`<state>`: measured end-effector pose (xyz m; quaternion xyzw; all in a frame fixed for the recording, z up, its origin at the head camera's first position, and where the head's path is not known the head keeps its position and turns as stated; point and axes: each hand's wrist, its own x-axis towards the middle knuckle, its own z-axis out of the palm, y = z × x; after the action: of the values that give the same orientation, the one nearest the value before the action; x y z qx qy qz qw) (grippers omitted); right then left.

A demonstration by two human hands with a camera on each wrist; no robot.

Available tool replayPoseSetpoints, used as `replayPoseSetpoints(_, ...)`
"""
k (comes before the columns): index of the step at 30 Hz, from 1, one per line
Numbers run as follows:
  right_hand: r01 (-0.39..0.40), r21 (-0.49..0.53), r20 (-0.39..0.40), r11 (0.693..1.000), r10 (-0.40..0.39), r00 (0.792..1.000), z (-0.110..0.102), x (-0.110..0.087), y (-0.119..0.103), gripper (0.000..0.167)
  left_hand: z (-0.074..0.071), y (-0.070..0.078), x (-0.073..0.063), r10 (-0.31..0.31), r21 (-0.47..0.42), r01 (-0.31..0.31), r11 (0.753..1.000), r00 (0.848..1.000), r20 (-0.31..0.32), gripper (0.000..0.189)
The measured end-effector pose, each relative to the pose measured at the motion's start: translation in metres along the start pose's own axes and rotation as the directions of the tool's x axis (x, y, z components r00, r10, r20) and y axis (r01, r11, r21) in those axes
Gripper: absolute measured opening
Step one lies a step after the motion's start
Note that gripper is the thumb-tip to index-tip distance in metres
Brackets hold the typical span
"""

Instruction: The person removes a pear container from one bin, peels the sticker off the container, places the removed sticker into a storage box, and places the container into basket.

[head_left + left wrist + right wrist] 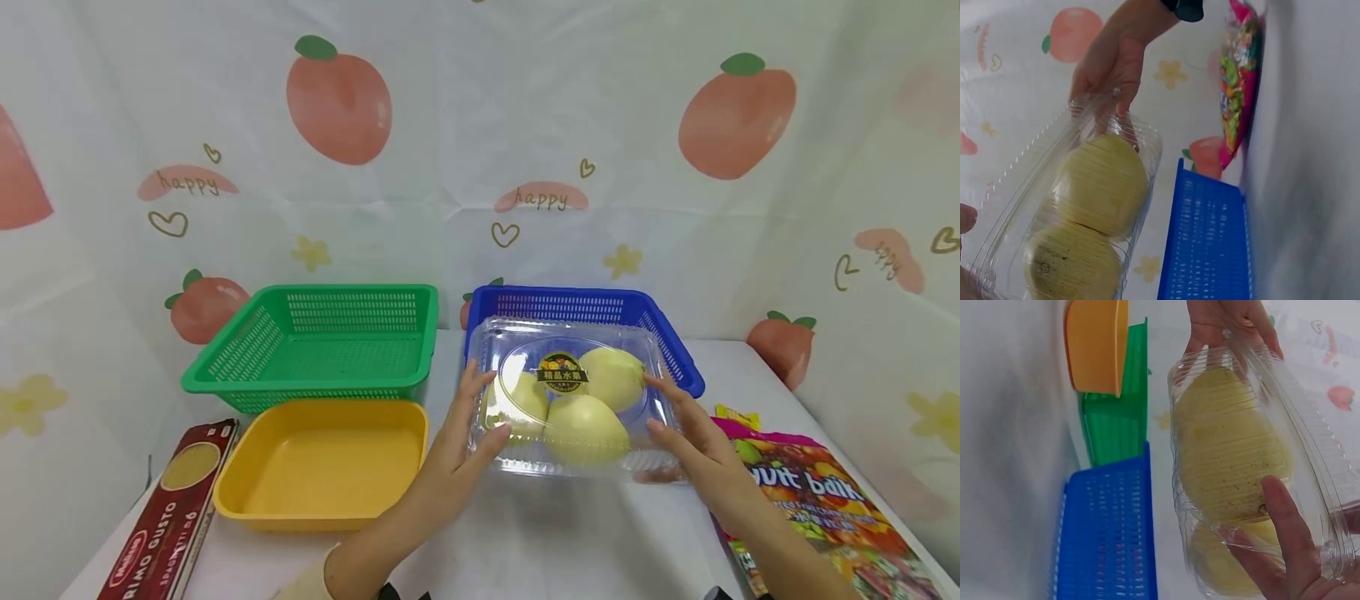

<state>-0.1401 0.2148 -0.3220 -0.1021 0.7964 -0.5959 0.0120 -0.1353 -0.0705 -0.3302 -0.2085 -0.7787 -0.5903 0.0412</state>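
Note:
A clear plastic fruit box (564, 373), its lid closed and bearing a dark round label, is held up off the table between both hands. Inside it lie three pale yellow round fruits (585, 429). My left hand (457, 442) grips the box's left side, thumb toward the front. On the opposite side, my right hand (701, 442) holds the box with fingers spread around its edge. From the right wrist, the right fingers (1288, 519) show against the box wall beside a brown-speckled fruit. Behind and below the box stands a blue basket (675, 354), partly hidden by it.
Left of the blue basket sits a green basket (352, 358), with a yellow tray (322, 458) in front. A red spaghetti box (168, 517) lies at the far left. On the right are a colourful candy bag (817, 492) and a small yellow packet (738, 417). A printed curtain hangs behind.

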Motion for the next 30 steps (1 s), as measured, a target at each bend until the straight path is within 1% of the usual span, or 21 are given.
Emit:
replayPoseSetpoints(3,-0.008,-0.018,-0.017,1.000,0.008,1.000,0.005,-0.008,0.004,0.053,0.003,-0.002,-0.010,-0.003,-0.007,0.003,1.000,1.000,0.003,0.057)
replayPoseSetpoints(6,0.001,-0.013,-0.029,1.000,-0.001,1.000,0.009,-0.014,0.010,0.051,0.005,-0.005,-0.018,0.003,0.002,-0.003,1.000,1.000,0.001,0.057)
replayPoseSetpoints(11,-0.052,0.009,-0.056,0.999,0.052,0.997,0.017,-0.022,0.018,0.049,0.007,-0.008,-0.030,-0.013,0.025,0.013,1.000,1.000,-0.009,0.057)
replayPoseSetpoints(14,-0.063,0.025,-0.050,0.998,0.064,0.997,0.021,-0.026,0.021,0.048,0.007,-0.009,-0.037,-0.028,0.028,0.028,0.999,1.000,-0.013,0.056)
replayPoseSetpoints(17,-0.070,0.046,-0.037,0.997,0.071,0.997,0.025,-0.030,0.024,0.047,0.009,-0.011,-0.045,-0.028,0.026,0.028,0.999,0.999,-0.019,0.055)
replayPoseSetpoints(21,-0.105,0.063,-0.030,0.992,0.108,0.994,0.029,-0.037,0.029,0.047,0.012,-0.015,-0.054,0.004,0.024,-0.003,1.000,1.000,-0.029,0.054)
replayPoseSetpoints(23,-0.108,0.062,-0.038,0.992,0.110,0.993,0.031,-0.039,0.033,0.046,0.014,-0.017,-0.058,0.021,0.018,-0.020,1.000,0.999,-0.039,0.055)
replayPoseSetpoints(24,-0.115,0.062,-0.033,0.991,0.117,0.993,0.032,-0.041,0.034,0.046,0.015,-0.019,-0.060,0.020,0.015,-0.019,1.000,0.999,-0.045,0.055)
replayPoseSetpoints(28,-0.143,0.059,-0.030,0.988,0.145,0.989,0.036,-0.045,0.038,0.046,0.019,-0.023,-0.069,-0.011,0.005,0.012,1.000,0.996,-0.086,0.055)
replayPoseSetpoints(30,-0.177,0.063,-0.026,0.982,0.179,0.983,0.037,-0.046,0.041,0.047,0.021,-0.027,-0.072,-0.016,0.013,0.017,1.000,0.994,-0.105,0.055)
